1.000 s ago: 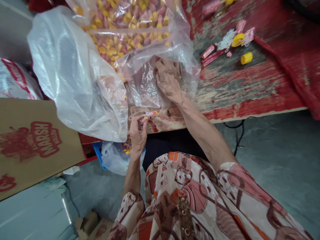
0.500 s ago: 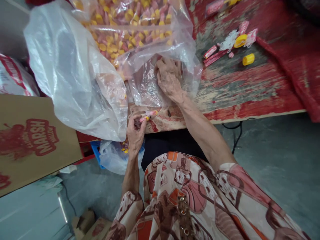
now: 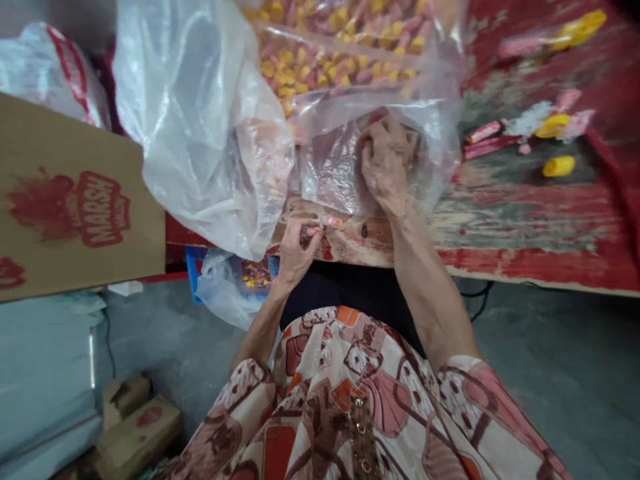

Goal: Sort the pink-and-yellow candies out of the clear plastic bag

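Observation:
My left hand (image 3: 297,253) is at the table's front edge, fingers closed in a pinch on a small pink tube with a yellow end (image 3: 313,231). A second pink tube with a yellow end (image 3: 332,221) lies on the wood just beyond the fingertips. My right hand (image 3: 387,157) rests palm down on the clear plastic bag (image 3: 330,163), its fingers bent but apart; some fingertips are hard to make out. Beyond that hand, the bag holds many pink pieces with yellow caps (image 3: 295,70).
White plastic sheeting (image 3: 200,120) covers the table on the left, beside a cardboard box (image 3: 60,207). At right lie a yellow cap (image 3: 559,166), pink tubes and white strands (image 3: 527,122). A blue crate (image 3: 194,277) with a plastic bag is below the edge.
The view has turned, so the table and bag sit further right. My left hand keeps its pinch on the small tube, and my right hand stays on the plastic.

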`<state>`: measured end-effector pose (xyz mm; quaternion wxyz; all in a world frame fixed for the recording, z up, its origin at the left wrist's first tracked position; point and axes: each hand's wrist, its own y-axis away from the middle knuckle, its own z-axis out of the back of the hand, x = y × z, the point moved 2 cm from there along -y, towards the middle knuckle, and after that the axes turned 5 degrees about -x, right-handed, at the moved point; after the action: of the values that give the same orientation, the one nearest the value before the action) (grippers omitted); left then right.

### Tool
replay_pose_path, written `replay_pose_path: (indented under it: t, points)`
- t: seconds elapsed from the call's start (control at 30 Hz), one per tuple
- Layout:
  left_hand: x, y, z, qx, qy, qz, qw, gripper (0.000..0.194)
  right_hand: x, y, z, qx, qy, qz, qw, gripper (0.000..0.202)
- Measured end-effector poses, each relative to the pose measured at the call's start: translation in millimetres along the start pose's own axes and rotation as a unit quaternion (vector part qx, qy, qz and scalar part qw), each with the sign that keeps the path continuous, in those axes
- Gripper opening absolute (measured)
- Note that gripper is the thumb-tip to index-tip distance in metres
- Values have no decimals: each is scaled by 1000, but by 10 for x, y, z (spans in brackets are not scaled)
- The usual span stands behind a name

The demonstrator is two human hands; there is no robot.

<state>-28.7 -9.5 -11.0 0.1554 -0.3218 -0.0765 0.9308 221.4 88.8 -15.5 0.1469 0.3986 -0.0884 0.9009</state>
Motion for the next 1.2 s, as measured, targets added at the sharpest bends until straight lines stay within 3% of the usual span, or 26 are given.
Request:
replay_pose_path:
  t: [0.1,0.2,0.37,0.5,0.6,0.7,0.77,0.83,0.93,1.0,1.07,1.2]
  points:
    - [27,45,-58,-23,-7,-13,1000,15,-36,10,-32,18,29,-1,999,28]
    - [4,79,-76,-33,0,-27,999,16,-115,-6,-92,-2,16,24,1000,27]
    - [-36,157,-58,-88,9,-35,995,23,-264,-71,-150,-115,-30,68,991,31]
    - [12,164,-112,-59,32,-20,998,18,-254,3,-53,-195,-80,106,972,36]
    - [23,149,-134,-34,69,-18,997,17,-219,223,70,-242,-136,100,955,45]
    - [10,164,-127,-66,102,-13,993,20,-224,591,199,-263,-153,96,948,52]
    - [11,181,-132,-76,107,-13,991,19,-270,863,263,-255,-116,78,957,53]
    - [22,189,-144,-50,103,-29,993,14,-335,1089,291,-234,-31,71,969,50]
    - [49,225,-102,-19,106,-59,993,9,-444,1254,275,-203,40,57,977,53]
    - [91,316,-1,-61,118,-52,990,17,-485,1261,254,-191,48,59,979,54]
    - [191,496,142,-139,122,-18,983,34,-487,1235,244,-187,53,75,978,49]
    - [649,1065,402,-289,60,100,950,44,-457,1206,254,-186,54,93,977,41]
